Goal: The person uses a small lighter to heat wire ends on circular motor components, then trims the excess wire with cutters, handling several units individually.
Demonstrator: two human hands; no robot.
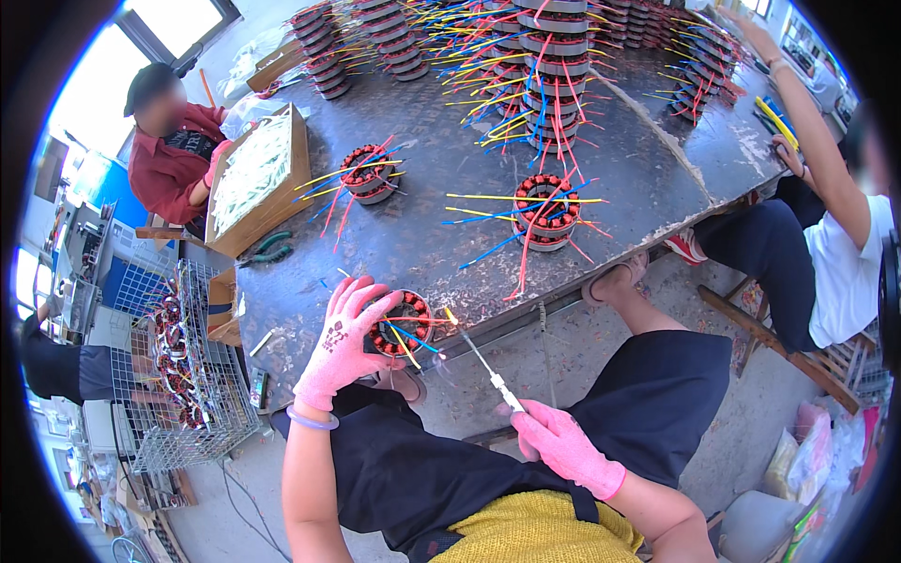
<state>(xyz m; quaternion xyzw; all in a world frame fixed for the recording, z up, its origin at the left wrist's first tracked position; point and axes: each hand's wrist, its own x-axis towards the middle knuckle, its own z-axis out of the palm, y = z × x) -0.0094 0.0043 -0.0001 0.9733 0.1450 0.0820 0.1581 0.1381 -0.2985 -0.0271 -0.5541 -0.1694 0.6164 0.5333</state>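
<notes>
Knitted top (535, 530): nearest the camera, showing chunky yellow knit above dark, softly folding cloth.
Left hand (347, 342): wearing a pink knitted glove, half curling, its fingers and thumb gripping one side of a wound ring.
Wound ring (416, 307): tilting at the near edge of the bench, showing reddish, glossy coils around a round opening, with yellow, blue and red wires poking out.
Right hand (563, 446): also gloved in pink, closing firmly around a rod tool.
Rod tool (507, 392): showing a white grip and a thin metallic shaft, its yellow-orange end pointing toward the ring, just beside it.
Bench (441, 220): showing a dark, scuffed, patchy surface.
Two more rings (546, 235): lying apart on it, bristling with stiff wires.
Stacks (556, 80): rising behind as banded grey columns.
Box (298, 155): holding pale, slender pieces in brown walls.
Pliers (272, 246): lying beside it.
</notes>
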